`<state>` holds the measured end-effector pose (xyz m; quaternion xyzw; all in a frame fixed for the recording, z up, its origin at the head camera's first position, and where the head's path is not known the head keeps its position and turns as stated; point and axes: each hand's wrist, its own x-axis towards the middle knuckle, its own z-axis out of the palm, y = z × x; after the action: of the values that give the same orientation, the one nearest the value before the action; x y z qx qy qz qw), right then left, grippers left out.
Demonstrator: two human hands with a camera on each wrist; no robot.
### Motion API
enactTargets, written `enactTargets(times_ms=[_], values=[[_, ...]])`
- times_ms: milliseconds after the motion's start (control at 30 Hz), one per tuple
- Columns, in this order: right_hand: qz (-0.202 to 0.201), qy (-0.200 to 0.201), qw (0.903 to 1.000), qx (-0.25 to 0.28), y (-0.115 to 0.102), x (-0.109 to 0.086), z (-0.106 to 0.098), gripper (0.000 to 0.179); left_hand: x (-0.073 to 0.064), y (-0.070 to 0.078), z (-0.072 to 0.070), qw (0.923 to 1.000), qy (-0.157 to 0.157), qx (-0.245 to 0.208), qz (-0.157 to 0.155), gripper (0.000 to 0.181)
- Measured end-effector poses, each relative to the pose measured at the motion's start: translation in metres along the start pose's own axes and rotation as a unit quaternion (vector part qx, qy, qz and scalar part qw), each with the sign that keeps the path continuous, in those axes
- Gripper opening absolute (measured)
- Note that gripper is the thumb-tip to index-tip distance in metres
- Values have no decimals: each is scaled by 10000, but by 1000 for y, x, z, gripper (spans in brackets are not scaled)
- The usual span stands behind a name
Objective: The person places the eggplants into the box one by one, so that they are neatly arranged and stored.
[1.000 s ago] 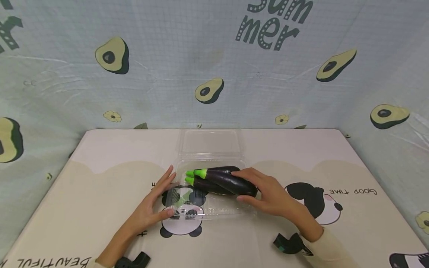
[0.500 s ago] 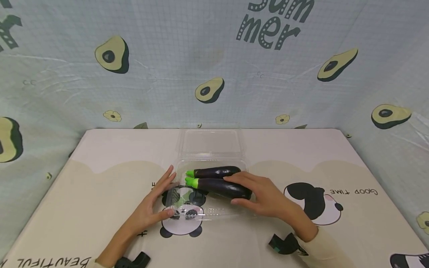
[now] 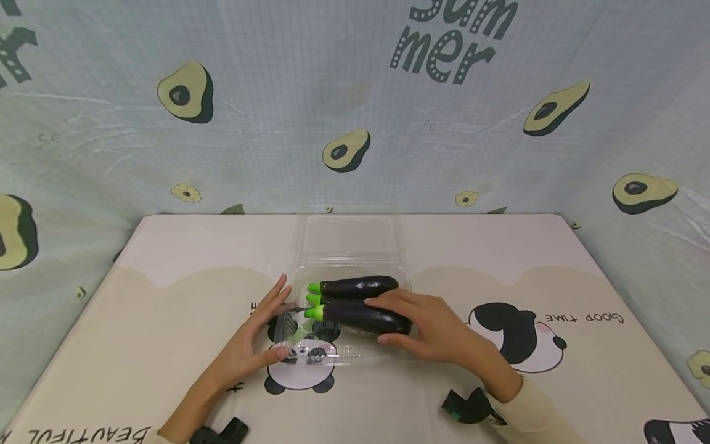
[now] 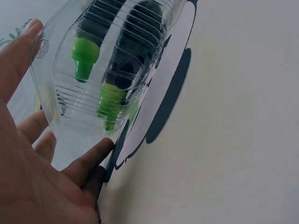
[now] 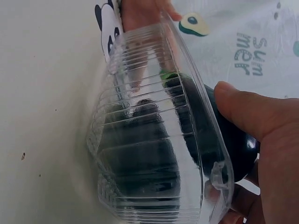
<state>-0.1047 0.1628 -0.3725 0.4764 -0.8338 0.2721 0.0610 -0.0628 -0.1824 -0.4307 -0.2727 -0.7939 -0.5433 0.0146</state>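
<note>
Landmark for all places: the clear plastic container [image 3: 366, 354], open, hinged, set on the cloth-covered table [image 3: 399, 401].

1. Wrist units, black, two: one [image 3: 222, 431] near-left of the container, one [image 3: 470, 406] near-right, each by a pale sleeve cuff.

2. Panda print [image 3: 302, 375] on the cloth, partly under the container's near-left corner and visible through its clear plastic.

3. My left hand [image 3: 252, 345], at the container's left side: fingers straight and spread, thumb apart, gripping nothing. Whether the fingertips touch the plastic, I cannot tell.

4. My right hand [image 3: 429, 324], over the container's right side: thumb on one flank, fingers on the other, pinching the front eggplant [image 3: 363, 317] near its blunt end. Dark purple, glossy; green stem toward the container's left; blunt end raised above the rim in the right wrist view.

5. Middle eggplant [image 3: 344, 301], inside the container, mostly hidden behind the front one; green stem also leftward.

6. Back eggplant [image 3: 359, 286], inside the container toward the hinge, stem leftward.

7. Lid [image 3: 349, 239], laid back beyond the container's far edge.

8. Curtain [image 3: 277, 179] with avocado prints, behind the container.
</note>
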Motion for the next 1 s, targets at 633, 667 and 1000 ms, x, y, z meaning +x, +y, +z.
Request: enactTargets(times_ms=[633, 667, 1000], values=[[-71, -201, 9998, 13, -4, 5, 5, 52, -1, -1, -1, 10000, -16, -40, 59, 87], [-93, -195, 9998, 15, -4, 5, 5, 52, -1, -1, -1, 10000, -19, -35, 62, 87], [-30, -326, 9994, -88, -6, 7, 8, 53, 0, 0, -1, 10000, -30, -10, 30, 87]])
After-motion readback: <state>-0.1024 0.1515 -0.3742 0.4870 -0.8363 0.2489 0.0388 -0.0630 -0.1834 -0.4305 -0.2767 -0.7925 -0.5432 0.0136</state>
